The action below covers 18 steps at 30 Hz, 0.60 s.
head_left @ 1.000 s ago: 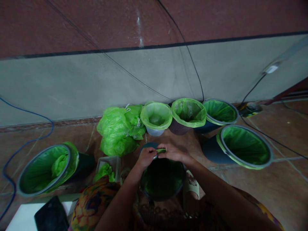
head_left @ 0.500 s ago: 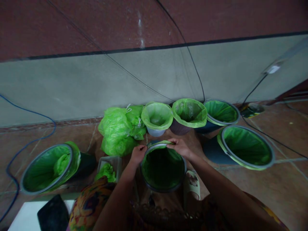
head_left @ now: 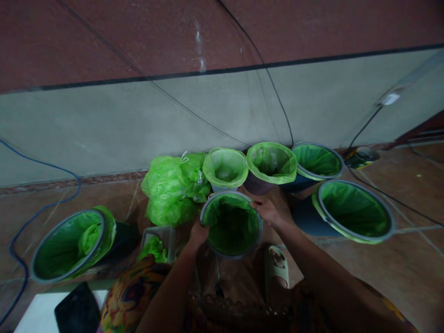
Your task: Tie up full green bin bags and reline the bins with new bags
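Between my hands is a trash bin [head_left: 259,236] with a grey rim and a green bag lining its inside. My left hand [head_left: 199,232] is closed on the bin's left side, its fingertips partly hidden by the rim. At the upper right of the rim, my right hand [head_left: 266,212] grips the edge with its fingers bent over it. The bin's mouth faces me, and its lower body is hidden. Just beyond it stand a pale lined bin [head_left: 225,170] and a brown lined bin [head_left: 260,184].
Filled green bags [head_left: 169,187] lie by the wall. A clear tub [head_left: 169,240] holds crumpled green plastic. Two blue lined bins [head_left: 307,217] stand at the right, and another lined bin [head_left: 125,240] at the left. A blue cable [head_left: 24,222] and black cables cross the floor and wall.
The bin has tilted and shifted slightly up and left. Both hands have slid from the far part of its rim down to its sides.
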Available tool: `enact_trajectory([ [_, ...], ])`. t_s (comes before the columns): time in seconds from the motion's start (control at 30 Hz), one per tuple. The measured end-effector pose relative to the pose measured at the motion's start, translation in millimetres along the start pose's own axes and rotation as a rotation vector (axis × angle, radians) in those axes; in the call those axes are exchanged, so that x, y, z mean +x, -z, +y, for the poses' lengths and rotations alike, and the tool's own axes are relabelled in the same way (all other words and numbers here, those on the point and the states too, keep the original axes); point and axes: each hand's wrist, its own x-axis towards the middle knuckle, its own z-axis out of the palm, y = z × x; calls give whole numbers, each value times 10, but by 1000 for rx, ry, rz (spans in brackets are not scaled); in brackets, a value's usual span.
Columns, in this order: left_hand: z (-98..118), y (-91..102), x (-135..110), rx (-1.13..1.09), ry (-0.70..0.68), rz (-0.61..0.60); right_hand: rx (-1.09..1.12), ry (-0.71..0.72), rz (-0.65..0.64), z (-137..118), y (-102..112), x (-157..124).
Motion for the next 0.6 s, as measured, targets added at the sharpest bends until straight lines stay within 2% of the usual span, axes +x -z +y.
enact_trajectory([
  [0.13,-53,-105,-109,-99,81,-84,-26,-36,41,-24,34,3],
  [0.23,7,-86,-230,-147,84,-103,-218,-47,43,-146,146,-123],
  [0.33,117,69,-430,-158,29,-100,-608,-73,163,-386,268,-462],
  [0.4,192,231,-627,-134,-60,-90,-769,50,283,-603,265,-758],
  [0.43,230,320,-747,-106,-121,-77,-792,149,290,-724,226,-899],
  [0.47,268,409,-879,-66,-191,-55,-792,230,246,-848,162,-1026],
  [0.53,354,571,-1176,15,-304,21,-743,328,-24,-1087,-2,-1232],
  [0.6,451,702,-1500,44,-374,100,-583,332,-215,-1263,-146,-1414],
])
